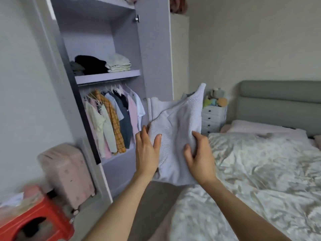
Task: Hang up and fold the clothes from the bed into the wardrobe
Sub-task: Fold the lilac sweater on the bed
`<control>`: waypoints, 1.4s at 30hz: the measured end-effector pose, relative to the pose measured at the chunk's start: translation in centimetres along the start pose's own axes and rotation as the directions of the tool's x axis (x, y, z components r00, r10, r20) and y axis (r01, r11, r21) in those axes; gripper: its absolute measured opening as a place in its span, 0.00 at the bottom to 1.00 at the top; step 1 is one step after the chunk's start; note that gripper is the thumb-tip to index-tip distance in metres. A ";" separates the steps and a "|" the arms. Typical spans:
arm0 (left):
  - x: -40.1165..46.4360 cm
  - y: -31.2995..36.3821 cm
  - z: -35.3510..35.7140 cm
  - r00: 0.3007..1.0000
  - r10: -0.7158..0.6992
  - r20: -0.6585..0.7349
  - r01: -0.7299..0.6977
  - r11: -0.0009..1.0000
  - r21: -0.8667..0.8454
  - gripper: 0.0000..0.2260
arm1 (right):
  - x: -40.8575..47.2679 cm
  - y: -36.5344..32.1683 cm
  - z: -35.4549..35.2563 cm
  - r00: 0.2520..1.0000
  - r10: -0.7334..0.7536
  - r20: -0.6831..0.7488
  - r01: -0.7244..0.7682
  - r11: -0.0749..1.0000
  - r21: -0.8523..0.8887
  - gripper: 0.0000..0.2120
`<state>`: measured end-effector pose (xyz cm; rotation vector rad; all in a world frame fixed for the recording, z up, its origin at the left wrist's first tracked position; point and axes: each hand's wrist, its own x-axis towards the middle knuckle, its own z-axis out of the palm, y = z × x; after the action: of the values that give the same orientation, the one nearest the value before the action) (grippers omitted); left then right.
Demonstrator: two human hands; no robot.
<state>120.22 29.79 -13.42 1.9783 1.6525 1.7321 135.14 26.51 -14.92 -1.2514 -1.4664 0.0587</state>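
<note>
Nearest to us, our left hand [147, 152] and right hand [199, 157] both grip a white knitted sweater [177, 129], thumbs on its front and fingers curled behind the fabric, one hand at each side. We hold the sweater in the air, just left of the bed [260, 171] and over the gap between the bed and the wardrobe [104, 84]; one corner of it sticks upward. The bed's crumpled floral duvet [251, 180] spreads out to the right of the sweater. Left of the bed, a red stool [34, 221] and a pink suitcase [67, 174] stand in front of the wardrobe's open door. Farther on, shirts [112, 119] hang from the wardrobe rail, with folded clothes [102, 65] on the shelf above them. Beyond the sweater, at the head of the bed, a small white drawer unit [214, 119] carries soft toys [216, 99], next to the grey headboard [281, 105].
</note>
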 end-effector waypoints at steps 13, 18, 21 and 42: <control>17.3 -17.3 -13.3 0.983 0.179 0.041 -0.184 0.960 0.211 0.16 | 7.8 -11.5 25.5 0.936 0.339 0.099 -0.352 0.914 0.200 0.21; 21.2 -21.4 -10.9 0.985 0.170 0.014 -0.169 0.962 0.213 0.16 | 11.5 -10.6 29.9 0.989 0.141 0.040 -0.139 0.989 -0.054 0.18; 23.1 -23.0 -8.5 0.994 0.108 0.000 -0.107 0.981 0.160 0.16 | 14.2 -8.5 31.4 0.996 0.066 0.053 -0.056 0.983 -0.175 0.16; 58.8 -27.3 11.4 0.979 0.068 -0.190 -0.080 0.995 -0.055 0.16 | 51.6 3.0 42.0 0.968 -0.148 -0.205 0.122 0.983 -0.134 0.13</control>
<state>99.57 89.16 6.06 1.9259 1.5715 2.0283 117.27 87.85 3.84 -1.2101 -1.3791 -0.2527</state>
